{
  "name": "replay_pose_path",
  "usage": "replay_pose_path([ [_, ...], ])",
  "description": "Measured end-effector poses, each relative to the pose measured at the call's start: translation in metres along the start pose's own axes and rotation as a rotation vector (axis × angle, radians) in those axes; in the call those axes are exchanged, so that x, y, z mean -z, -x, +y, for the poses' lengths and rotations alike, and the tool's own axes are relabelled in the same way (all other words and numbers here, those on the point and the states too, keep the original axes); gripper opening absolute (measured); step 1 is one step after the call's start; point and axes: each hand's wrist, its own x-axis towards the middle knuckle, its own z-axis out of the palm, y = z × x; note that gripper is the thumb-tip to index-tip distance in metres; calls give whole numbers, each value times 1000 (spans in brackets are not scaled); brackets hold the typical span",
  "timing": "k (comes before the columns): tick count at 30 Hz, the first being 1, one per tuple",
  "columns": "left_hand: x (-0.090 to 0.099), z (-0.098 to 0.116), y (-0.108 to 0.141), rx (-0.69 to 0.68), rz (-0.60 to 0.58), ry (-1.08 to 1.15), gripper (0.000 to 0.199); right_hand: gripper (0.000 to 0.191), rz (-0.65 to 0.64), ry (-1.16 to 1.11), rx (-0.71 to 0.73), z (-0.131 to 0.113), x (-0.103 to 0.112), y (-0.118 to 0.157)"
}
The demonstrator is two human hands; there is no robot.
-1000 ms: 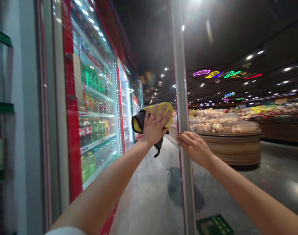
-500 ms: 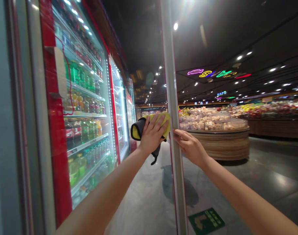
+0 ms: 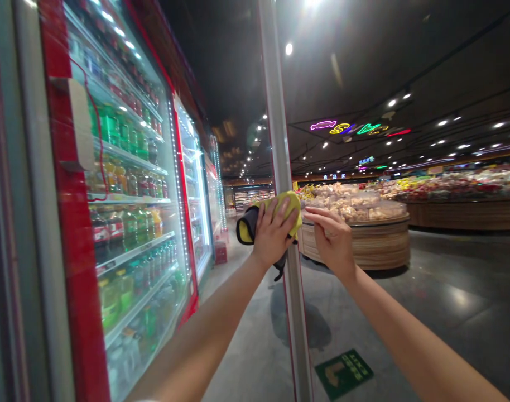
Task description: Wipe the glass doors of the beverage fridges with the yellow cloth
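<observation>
A folded microfibre cloth (image 3: pixel 294 205), yellow with a dark grey side and black edging, lies against the upright silvery door frame (image 3: pixel 283 162). My left hand (image 3: pixel 275 231) presses it there with the fingers spread over it, and a dark corner hangs below. On the frame's right side is my right hand (image 3: pixel 332 237), its forefinger stretched toward the frame and the cloth's edge, the other fingers partly bent. Its fingertips are at or very near the frame; whether they touch is unclear. I see nothing held in it.
Left of me stands a lit red drinks cooler (image 3: pixel 77 234) with shelves of bottles (image 3: pixel 129 229); more coolers follow behind. Beyond the frame is a rounded wooden display stand (image 3: pixel 364 243) with packaged goods. A green exit sign (image 3: pixel 344 373) lies on the grey floor.
My left hand and the cloth have shifted right, now overlapping the door frame. My right hand has turned more upright, its fingers bending more. The view has swung slightly right.
</observation>
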Motion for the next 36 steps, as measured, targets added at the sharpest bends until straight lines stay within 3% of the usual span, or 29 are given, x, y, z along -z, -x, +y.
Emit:
replay_pose_path([
  [4, -1, 10, 66, -242, -75, -22, 64, 29, -40, 50, -35, 0, 2, 13],
  [6, 2, 8, 74, -314, -134, -4, 69, 28, -52, 56, -49, -1, -1, 15],
  [8, 7, 2, 58, -262, -153, 10, 71, 29, -60, 50, -58, -3, -4, 15],
  [11, 13, -5, 17, 29, -74, -31, 68, 29, -69, 29, -59, -8, -10, 11],
  [13, 15, -4, 6, 148, -42, -77, 68, 29, -77, 19, -48, -12, -12, 12],
  [16, 12, 5, 39, 95, -90, -140, 72, 28, -94, 14, -37, -16, -13, 19],
  [19, 9, 10, 94, -100, -151, -163, 74, 28, -137, 21, -35, -20, -15, 27],
  [22, 13, -5, 107, -214, -176, -123, 69, 29, -171, 19, -18, -26, -23, 28],
  [24, 20, -24, 85, -163, -159, -98, 69, 29, -168, 6, -11, -31, -31, 25],
  [28, 39, -60, 41, 162, -35, -137, 71, 30, -145, -17, -7, -37, -42, 22],
  [31, 45, -58, 63, 245, -6, -192, 69, 29, -142, -19, -3, -37, -45, 27],
  [33, 41, -45, 96, 141, -67, -206, 71, 29, -136, -9, -18, -37, -49, 31],
  [36, 33, -30, 127, -202, -227, -139, 74, 30, -133, -7, -52, -39, -60, 30],
])
